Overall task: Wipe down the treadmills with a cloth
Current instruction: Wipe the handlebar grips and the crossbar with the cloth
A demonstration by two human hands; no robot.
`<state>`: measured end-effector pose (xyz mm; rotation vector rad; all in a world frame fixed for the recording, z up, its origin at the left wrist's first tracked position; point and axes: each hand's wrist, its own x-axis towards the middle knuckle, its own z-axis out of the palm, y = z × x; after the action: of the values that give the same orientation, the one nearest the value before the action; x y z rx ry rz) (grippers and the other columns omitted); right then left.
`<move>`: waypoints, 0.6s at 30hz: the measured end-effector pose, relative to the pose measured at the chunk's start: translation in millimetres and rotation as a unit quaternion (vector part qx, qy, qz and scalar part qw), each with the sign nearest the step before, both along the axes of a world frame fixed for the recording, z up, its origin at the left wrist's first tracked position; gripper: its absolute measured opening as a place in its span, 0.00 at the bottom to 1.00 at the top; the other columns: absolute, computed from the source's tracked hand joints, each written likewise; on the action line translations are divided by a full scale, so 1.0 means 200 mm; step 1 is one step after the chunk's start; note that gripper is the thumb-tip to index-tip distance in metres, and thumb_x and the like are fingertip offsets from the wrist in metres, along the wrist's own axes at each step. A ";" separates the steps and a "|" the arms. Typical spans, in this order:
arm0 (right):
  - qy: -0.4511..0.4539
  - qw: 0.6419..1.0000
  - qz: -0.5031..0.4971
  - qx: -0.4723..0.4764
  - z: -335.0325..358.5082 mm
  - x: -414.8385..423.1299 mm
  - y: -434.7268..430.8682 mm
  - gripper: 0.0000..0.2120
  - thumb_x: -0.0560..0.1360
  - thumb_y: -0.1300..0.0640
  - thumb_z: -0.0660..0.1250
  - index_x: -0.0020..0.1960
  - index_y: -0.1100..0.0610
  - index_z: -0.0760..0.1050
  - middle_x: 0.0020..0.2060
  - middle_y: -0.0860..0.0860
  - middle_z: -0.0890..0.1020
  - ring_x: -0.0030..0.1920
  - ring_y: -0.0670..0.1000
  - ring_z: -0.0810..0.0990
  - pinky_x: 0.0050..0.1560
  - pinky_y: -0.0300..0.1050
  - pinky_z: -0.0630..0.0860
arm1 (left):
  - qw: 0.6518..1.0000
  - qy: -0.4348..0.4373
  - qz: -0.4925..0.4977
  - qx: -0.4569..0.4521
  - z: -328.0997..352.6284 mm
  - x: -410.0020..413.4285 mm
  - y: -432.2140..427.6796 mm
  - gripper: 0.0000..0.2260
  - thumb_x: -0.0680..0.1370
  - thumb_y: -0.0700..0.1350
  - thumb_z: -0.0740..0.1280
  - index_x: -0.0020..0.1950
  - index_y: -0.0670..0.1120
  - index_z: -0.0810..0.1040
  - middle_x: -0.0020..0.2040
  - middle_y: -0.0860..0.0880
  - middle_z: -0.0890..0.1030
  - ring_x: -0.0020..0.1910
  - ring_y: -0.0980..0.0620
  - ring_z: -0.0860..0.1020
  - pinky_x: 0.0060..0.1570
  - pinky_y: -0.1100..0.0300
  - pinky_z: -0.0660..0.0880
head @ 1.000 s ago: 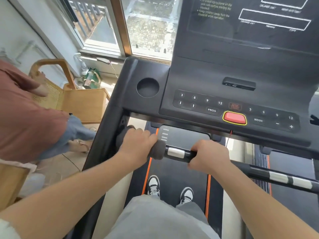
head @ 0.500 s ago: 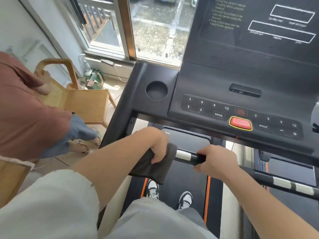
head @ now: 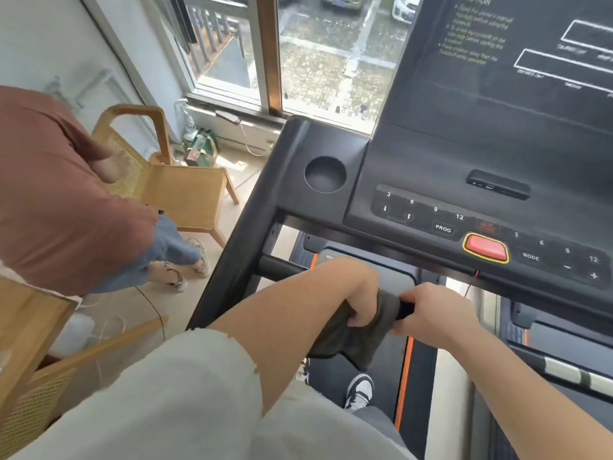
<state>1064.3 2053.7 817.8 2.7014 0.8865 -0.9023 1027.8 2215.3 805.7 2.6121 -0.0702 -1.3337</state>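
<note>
I stand on a black treadmill with a dark console and a red stop button. Its black handlebar runs across below the console. My left hand grips a dark grey cloth wrapped over the bar, and the cloth's loose end hangs down. My right hand grips the bar right beside the cloth, almost touching my left hand. The bar under both hands is hidden.
Another person in a brown top and jeans stands close on the left. Behind them is a wooden cane chair, with another chair at bottom left. A window is ahead. A second treadmill's bar lies to the right.
My left hand has slid the cloth rightward along the handlebar until it meets my right hand. The bare left end of the bar now shows. My view has shifted left.
</note>
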 end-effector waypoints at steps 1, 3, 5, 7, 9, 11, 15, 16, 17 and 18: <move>0.001 1.000 -0.002 0.002 0.00 0.00 0.00 0.12 0.65 0.36 0.73 0.37 0.42 0.77 0.34 0.41 0.81 0.41 0.47 0.81 0.38 0.40 0.75 | 1.000 0.008 0.017 -0.002 0.01 0.00 0.00 0.15 0.62 0.48 0.77 0.47 0.49 0.82 0.43 0.48 0.82 0.41 0.45 0.82 0.43 0.52 0.82; -0.002 1.000 -0.014 0.008 -0.01 -0.01 -0.01 0.12 0.65 0.36 0.73 0.39 0.42 0.78 0.34 0.41 0.81 0.40 0.47 0.81 0.38 0.40 0.76 | 0.996 -0.081 0.035 0.033 -0.03 -0.08 -0.05 0.14 0.66 0.49 0.75 0.49 0.51 0.80 0.44 0.49 0.81 0.44 0.45 0.80 0.45 0.53 0.78; -0.008 1.000 -0.019 0.010 -0.01 -0.01 -0.01 0.12 0.64 0.35 0.73 0.40 0.42 0.79 0.33 0.41 0.81 0.39 0.46 0.81 0.38 0.40 0.76 | 0.953 -0.285 0.051 0.089 -0.14 -0.24 -0.13 0.11 0.68 0.45 0.74 0.49 0.51 0.79 0.42 0.50 0.79 0.42 0.45 0.78 0.45 0.53 0.74; -0.009 1.000 -0.009 0.003 -0.01 0.00 0.00 0.11 0.65 0.37 0.73 0.41 0.42 0.79 0.33 0.40 0.81 0.38 0.45 0.80 0.37 0.40 0.76 | 0.876 -0.464 0.052 0.121 -0.26 -0.37 -0.18 0.08 0.72 0.39 0.70 0.48 0.48 0.78 0.38 0.48 0.75 0.38 0.45 0.74 0.42 0.52 0.71; -0.005 1.000 -0.010 -0.007 -0.01 0.00 0.02 0.10 0.65 0.40 0.73 0.41 0.43 0.80 0.32 0.41 0.81 0.38 0.45 0.80 0.37 0.40 0.77 | 0.850 -0.507 0.051 0.131 -0.31 -0.41 -0.17 0.09 0.72 0.38 0.69 0.51 0.47 0.78 0.39 0.48 0.74 0.38 0.45 0.73 0.42 0.50 0.69; 0.009 0.999 -0.010 -0.031 0.00 0.01 0.04 0.10 0.64 0.41 0.74 0.42 0.44 0.82 0.33 0.41 0.82 0.39 0.46 0.81 0.40 0.41 0.79 | 0.880 -0.460 0.025 0.117 -0.26 -0.40 -0.13 0.17 0.65 0.42 0.73 0.53 0.48 0.78 0.41 0.49 0.76 0.38 0.45 0.76 0.41 0.51 0.70; 0.026 0.996 0.007 -0.088 0.03 0.04 0.14 0.17 0.61 0.42 0.78 0.47 0.47 0.83 0.37 0.44 0.83 0.42 0.49 0.83 0.40 0.42 0.78 | 0.914 -0.386 0.047 0.116 -0.15 -0.45 0.14 0.28 0.50 0.50 0.81 0.47 0.50 0.78 0.38 0.51 0.78 0.36 0.46 0.78 0.37 0.55 0.63; 0.027 0.995 0.015 -0.096 0.04 0.04 0.16 0.18 0.60 0.42 0.79 0.48 0.48 0.83 0.37 0.45 0.83 0.42 0.50 0.83 0.40 0.41 0.77 | 0.914 -0.385 0.061 0.118 -0.14 -0.49 0.22 0.28 0.50 0.50 0.81 0.47 0.50 0.78 0.38 0.50 0.78 0.36 0.46 0.78 0.37 0.55 0.64; 0.027 0.994 0.019 -0.101 0.04 0.04 0.17 0.19 0.60 0.42 0.80 0.48 0.48 0.83 0.38 0.45 0.83 0.43 0.50 0.83 0.40 0.42 0.77 | 0.913 -0.383 0.062 0.123 -0.14 -0.52 0.30 0.27 0.53 0.48 0.81 0.50 0.50 0.79 0.40 0.50 0.78 0.38 0.45 0.78 0.38 0.55 0.66; 0.029 0.994 0.021 -0.105 0.04 0.04 0.17 0.20 0.60 0.42 0.80 0.49 0.48 0.83 0.38 0.45 0.83 0.43 0.51 0.83 0.42 0.43 0.79 | 0.917 -0.374 0.060 0.130 -0.13 -0.55 0.34 0.27 0.58 0.46 0.80 0.55 0.50 0.78 0.44 0.50 0.79 0.42 0.45 0.79 0.41 0.53 0.69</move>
<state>1073.1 2088.3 826.3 2.4809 0.8065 -1.0101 917.1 2283.3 779.2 3.1308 0.1607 -0.2531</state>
